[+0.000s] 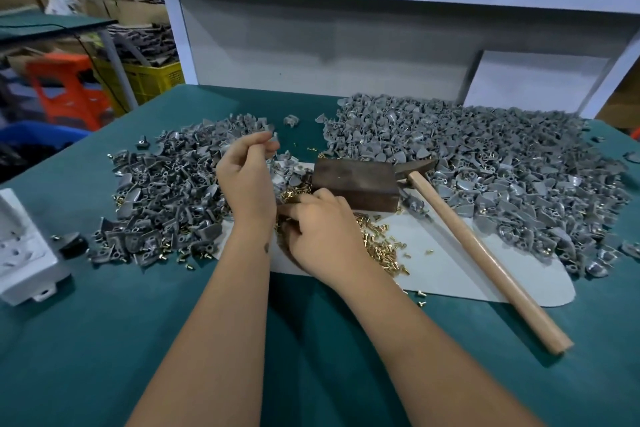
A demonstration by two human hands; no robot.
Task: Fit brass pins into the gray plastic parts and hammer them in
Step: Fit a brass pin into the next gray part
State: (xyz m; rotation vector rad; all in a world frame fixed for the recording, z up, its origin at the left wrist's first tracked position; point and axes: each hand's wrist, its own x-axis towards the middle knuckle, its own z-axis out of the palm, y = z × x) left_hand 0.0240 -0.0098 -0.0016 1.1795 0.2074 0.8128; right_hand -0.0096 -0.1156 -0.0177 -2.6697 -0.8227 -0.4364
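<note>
My left hand (246, 174) is raised above the left heap of gray plastic parts (166, 198), its curled fingertips pinching a small gray part (274, 137). Lower down, my right hand (320, 230) lies on the loose brass pins (379, 243) with fingers curled into the pile; what it holds is hidden. Behind it stands a dark metal block (356, 184). A hammer with a wooden handle (481, 253) lies to the right, its head by the block. A bigger heap of gray parts (485, 170) covers the right of the table.
A white sheet (460, 274) lies under the pins and hammer on the green table (311, 340). A white plastic housing (24, 253) sits at the left edge. A white shelf frame (329, 45) rises behind. Crates and an orange stool (65, 90) stand far left.
</note>
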